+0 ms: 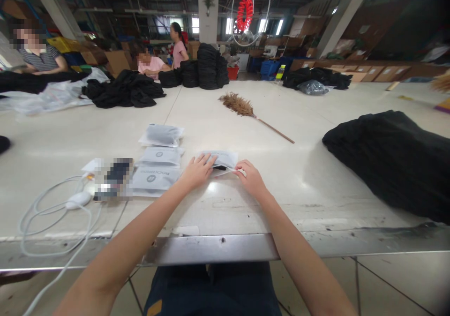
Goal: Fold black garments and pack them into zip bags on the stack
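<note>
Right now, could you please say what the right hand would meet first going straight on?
The right hand would likely first meet the frosted bag it is touching; exact depth is unclear.

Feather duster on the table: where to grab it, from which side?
I'd take the feather duster midway along its thin brown handle, coming from above and the near right. The handle points that way, nothing covers it, and the bushy feathers sit at the far-left end, where a hold would likely be less firm.
</note>
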`<state>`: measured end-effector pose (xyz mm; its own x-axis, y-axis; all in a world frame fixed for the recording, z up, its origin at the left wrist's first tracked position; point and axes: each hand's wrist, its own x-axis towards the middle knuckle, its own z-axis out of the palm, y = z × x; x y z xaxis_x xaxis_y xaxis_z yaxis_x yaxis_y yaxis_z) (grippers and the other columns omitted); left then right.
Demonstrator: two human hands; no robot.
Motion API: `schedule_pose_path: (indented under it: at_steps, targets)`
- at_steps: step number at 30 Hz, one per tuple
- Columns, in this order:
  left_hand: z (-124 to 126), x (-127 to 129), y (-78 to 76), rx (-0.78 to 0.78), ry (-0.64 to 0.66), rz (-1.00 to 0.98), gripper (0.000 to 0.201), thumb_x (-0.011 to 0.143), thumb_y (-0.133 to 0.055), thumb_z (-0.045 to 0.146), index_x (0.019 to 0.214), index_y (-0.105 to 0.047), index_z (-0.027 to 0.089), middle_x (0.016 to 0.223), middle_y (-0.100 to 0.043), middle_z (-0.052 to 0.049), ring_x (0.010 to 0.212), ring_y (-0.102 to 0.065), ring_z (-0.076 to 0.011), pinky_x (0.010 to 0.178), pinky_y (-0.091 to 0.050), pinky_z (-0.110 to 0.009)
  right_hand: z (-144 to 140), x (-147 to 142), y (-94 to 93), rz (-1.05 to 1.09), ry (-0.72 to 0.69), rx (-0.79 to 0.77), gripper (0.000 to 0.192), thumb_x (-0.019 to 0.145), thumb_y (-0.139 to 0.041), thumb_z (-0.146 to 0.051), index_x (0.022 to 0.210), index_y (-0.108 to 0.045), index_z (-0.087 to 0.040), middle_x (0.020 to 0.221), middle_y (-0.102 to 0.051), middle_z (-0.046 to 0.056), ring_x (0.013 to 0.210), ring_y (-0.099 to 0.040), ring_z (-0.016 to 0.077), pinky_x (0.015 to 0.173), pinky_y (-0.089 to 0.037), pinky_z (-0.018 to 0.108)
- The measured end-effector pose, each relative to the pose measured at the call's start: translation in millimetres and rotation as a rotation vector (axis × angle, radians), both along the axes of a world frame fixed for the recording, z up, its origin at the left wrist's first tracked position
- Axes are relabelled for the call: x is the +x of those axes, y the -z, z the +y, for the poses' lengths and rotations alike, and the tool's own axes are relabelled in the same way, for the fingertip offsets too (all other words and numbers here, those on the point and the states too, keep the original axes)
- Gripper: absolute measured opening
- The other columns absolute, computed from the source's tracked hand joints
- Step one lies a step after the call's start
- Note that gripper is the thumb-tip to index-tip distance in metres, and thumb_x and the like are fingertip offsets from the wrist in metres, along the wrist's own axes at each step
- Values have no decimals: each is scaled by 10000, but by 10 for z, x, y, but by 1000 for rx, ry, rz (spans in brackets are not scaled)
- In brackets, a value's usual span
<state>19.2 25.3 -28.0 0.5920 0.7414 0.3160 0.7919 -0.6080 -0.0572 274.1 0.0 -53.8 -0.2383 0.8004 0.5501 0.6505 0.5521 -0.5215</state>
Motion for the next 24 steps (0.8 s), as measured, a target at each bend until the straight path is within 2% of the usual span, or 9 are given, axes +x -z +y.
schedule_pose_path:
  at_steps: [3,6,9,12,14,16,20,22,24]
  targets:
    - [-165,-14,-67,-5,33,-55,581,985,-380,535,1487,-367,245,1534,-425,-121,1428,-350,-295,1139,-259,-556,-72,-87,-108,81,43,100,107,927,-592,-327,877,-610,-234,970,-669,70,1008,-579,244,945,-439,417]
    - [-297,45,-114,53,-45,-162,638,939,-445,609,1438,-421,211,1451,-518,-146,1379,-410,-306,1150,-227,-575,-191,-198,-235,168,72,179,133,931,-598,-352,860,-599,-239,959,-686,59,1002,-597,240,959,-422,434]
    - [-359,109,-89,118,-113,-274,470,963,-468,530,1303,-526,211,1329,-615,-129,1264,-506,-280,1138,-252,-544,-308,-282,-320,287,89,192,142,952,-559,-360,879,-573,-239,939,-677,59,956,-619,226,921,-452,417]
    - [-370,122,-44,153,-95,-344,255,1008,-430,377,1108,-601,216,1175,-680,-91,1099,-573,-236,1079,-330,-469,-375,-320,-342,386,121,200,149,968,-521,-363,884,-536,-241,888,-637,53,875,-611,209,827,-485,377]
    - [-374,111,-47,176,-88,-362,242,1021,-391,305,1005,-614,213,1086,-689,-82,1011,-579,-223,994,-385,-416,-390,-328,-330,431,169,248,149,967,-517,-365,883,-512,-243,834,-594,37,793,-581,193,731,-479,339]
    - [-385,99,-85,192,-85,-360,265,1024,-376,315,976,-615,209,1052,-678,-91,974,-570,-226,918,-406,-389,-391,-327,-311,468,230,315,150,966,-517,-371,891,-492,-243,789,-548,19,727,-542,179,665,-452,314]
    - [-399,98,-185,142,-49,-333,380,984,-434,507,1131,-581,190,1090,-647,-119,1006,-564,-253,869,-419,-382,-370,-288,-293,532,354,339,190,973,-494,-420,918,-475,-239,779,-510,9,707,-521,172,650,-440,302]
    - [-396,103,-215,63,-34,-321,414,972,-432,556,1086,-585,188,1008,-657,-97,953,-587,-237,823,-433,-351,-353,-241,-306,546,363,289,230,966,-498,-457,924,-488,-232,786,-513,9,709,-521,169,647,-443,295]
    - [-394,102,-242,-37,-37,-302,396,989,-398,546,950,-589,202,888,-659,-56,842,-607,-204,739,-430,-307,-333,-180,-331,563,332,213,267,951,-516,-488,921,-511,-224,779,-520,4,702,-518,164,638,-446,285]
